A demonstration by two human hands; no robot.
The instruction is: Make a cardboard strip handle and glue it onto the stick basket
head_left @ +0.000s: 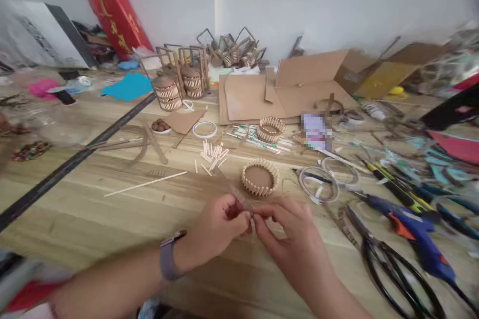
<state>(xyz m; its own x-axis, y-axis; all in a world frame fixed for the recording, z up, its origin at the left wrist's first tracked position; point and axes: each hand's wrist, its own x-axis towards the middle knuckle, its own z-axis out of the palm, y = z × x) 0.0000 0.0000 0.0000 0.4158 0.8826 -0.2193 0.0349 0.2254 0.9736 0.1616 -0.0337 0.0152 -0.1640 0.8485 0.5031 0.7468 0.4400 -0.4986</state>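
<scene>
My left hand (220,224), with a watch on its wrist, pinches a thin brown strip (239,196) that slants away toward the back left. Fingertips of my right hand (288,229) close on the strip's near end, touching the left fingertips; that end is mostly hidden. Just beyond the hands stands a round basket (260,178) ringed with short wooden sticks on a brown base. Several loose short sticks (213,153) lie behind it to the left. A second stick-ringed basket (271,129) sits farther back.
Black scissors (389,269), a blue glue gun (415,234) and white rings (319,185) crowd the right side. A long thin stick (145,184) lies left. Behind are flat cardboard (250,97) and small handled baskets (168,94). A black strip (78,159) crosses the table at left.
</scene>
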